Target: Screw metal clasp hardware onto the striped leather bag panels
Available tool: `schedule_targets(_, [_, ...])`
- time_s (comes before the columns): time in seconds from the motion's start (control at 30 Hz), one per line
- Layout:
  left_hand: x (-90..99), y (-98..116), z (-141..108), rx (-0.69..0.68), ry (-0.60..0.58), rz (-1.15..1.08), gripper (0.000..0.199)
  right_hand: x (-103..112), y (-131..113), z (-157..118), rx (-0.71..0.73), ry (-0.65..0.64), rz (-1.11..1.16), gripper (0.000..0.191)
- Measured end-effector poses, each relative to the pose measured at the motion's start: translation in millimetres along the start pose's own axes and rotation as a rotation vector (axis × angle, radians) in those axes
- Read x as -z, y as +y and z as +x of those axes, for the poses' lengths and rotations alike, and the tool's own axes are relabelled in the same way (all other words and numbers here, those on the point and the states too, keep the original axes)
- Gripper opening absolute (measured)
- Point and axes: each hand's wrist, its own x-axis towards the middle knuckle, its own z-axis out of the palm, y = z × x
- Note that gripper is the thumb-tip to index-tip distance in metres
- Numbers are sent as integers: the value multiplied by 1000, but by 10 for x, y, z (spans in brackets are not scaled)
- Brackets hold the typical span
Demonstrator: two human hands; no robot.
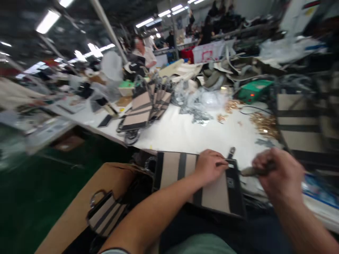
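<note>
A beige bag panel with dark stripes (215,195) lies across my lap and the table's front edge. My left hand (212,166) rests on its upper part, fingers closed near the dark end band, pinching something small and dark. To the right, my right hand (278,169) is wrapped round a tool with a blurred handle (249,171), whose tip points at the panel's right edge. A small dark tab with a metal piece (231,152) sticks up beyond the panel's top edge.
On the white table (174,130) are stacked striped bags (137,111), gold metal pieces (265,123), clear plastic and a green box (254,90). More striped panels (299,123) stand at right. A cardboard box (106,187) holds another bag (106,215) at lower left. People are behind.
</note>
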Motion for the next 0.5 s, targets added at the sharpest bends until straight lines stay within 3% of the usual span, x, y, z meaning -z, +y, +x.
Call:
schedule_targets(0.1, [61, -19, 76, 48, -4, -13, 5, 205, -49, 37, -46, 13, 1, 44])
schedule_targets(0.33, [104, 69, 101, 124, -57, -10, 6, 72, 129, 204, -80, 34, 139, 43])
schedule_targets(0.5, [111, 56, 163, 152, -76, -8, 6, 61, 167, 213, -79, 27, 113, 40])
